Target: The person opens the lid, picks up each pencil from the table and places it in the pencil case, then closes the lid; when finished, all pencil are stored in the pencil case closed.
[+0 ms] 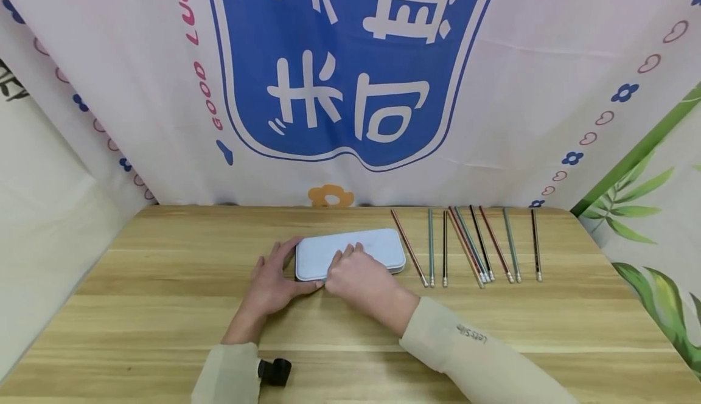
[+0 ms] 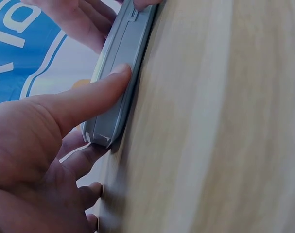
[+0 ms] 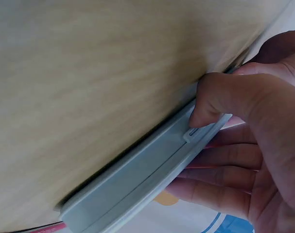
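Observation:
A pale, light-blue pencil case [image 1: 320,252] with rounded corners lies flat on the wooden table [image 1: 181,306], its lid down. At its left end my left hand [image 1: 272,285] grips it, the thumb on the front side and the fingers around the end and back. My right hand [image 1: 367,285] is over the front middle. In the right wrist view its thumb presses beside a small latch [image 3: 191,135] on the front side, while the other fingers curl over the lid. The case's inside is hidden.
Right of the case, several pencils lie in a loose row: a red one [image 1: 408,246], a teal one [image 1: 431,246], a black one [image 1: 445,249] and more, eraser ends toward me. A printed cloth [image 1: 526,87] hangs behind the table's back edge.

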Motion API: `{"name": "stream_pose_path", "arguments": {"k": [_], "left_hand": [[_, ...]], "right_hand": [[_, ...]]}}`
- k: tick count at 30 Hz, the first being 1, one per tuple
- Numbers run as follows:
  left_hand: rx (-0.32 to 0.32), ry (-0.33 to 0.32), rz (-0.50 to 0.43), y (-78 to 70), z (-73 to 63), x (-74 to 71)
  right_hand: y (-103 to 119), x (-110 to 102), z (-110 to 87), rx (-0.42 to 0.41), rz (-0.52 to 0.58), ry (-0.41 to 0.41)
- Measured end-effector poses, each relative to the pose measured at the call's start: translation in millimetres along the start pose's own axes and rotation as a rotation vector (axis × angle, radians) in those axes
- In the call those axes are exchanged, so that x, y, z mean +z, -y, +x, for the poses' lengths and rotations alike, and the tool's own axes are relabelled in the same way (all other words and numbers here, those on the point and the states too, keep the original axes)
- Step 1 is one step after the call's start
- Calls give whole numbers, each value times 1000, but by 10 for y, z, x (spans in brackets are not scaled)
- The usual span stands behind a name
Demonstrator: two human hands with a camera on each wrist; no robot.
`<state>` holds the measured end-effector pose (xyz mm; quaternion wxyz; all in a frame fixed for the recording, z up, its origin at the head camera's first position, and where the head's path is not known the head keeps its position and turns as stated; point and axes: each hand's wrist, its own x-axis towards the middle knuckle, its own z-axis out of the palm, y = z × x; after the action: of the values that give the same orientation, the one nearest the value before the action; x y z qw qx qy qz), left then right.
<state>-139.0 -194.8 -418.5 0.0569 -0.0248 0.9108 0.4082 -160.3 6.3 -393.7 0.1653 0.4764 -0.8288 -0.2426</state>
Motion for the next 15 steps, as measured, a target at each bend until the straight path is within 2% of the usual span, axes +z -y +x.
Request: {"name": "stream_pose_path", "arguments": {"k": [4, 6, 8, 10, 12, 15], "left_hand": [[0, -7, -20, 0, -10, 4], [2, -12, -25, 2, -15, 6], [1, -16, -25, 5, -12, -5], [-3, -14, -18, 4, -9, -10], [-9, -6, -17, 2, -4, -13], [-18, -1, -34, 17, -1, -8]], "right_hand": [[0, -24, -7, 16, 3, 9], [-11, -12, -37, 44, 24, -12], [-59, 4, -83, 105, 115, -42], [-134, 50, -163, 193, 286, -72], [-239, 98, -263, 297, 522, -67], [-399, 205, -410, 455, 836, -15]]}}
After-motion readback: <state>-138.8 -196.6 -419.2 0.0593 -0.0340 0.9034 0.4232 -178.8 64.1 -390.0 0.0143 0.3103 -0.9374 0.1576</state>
